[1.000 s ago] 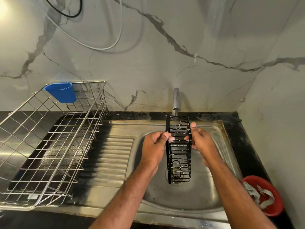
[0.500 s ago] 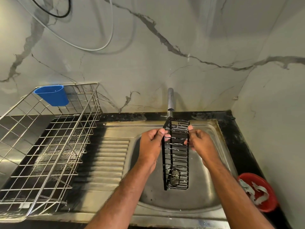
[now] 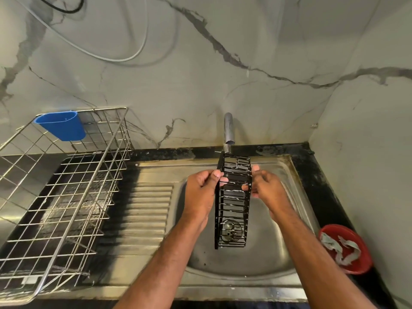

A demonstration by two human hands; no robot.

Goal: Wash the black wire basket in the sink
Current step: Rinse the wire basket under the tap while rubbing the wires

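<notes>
A narrow black wire basket hangs lengthwise over the steel sink, its far end right under the tap. Thin white streaks lie on several of its wires. My left hand grips its left rim near the far end, thumb on the wire. My right hand holds the right rim at the same height, fingers curled round the edge. The basket's near end hangs free above the drain, which shows through the wires.
A large steel dish rack with a blue plastic cup hooked on its far rim stands on the draining board at left. A red bowl with grey scraps sits on the black counter at right. The marble wall is close behind the tap.
Both hands have raised the basket's far end closer to the tap and tilted it a little. The grip looks unchanged.
</notes>
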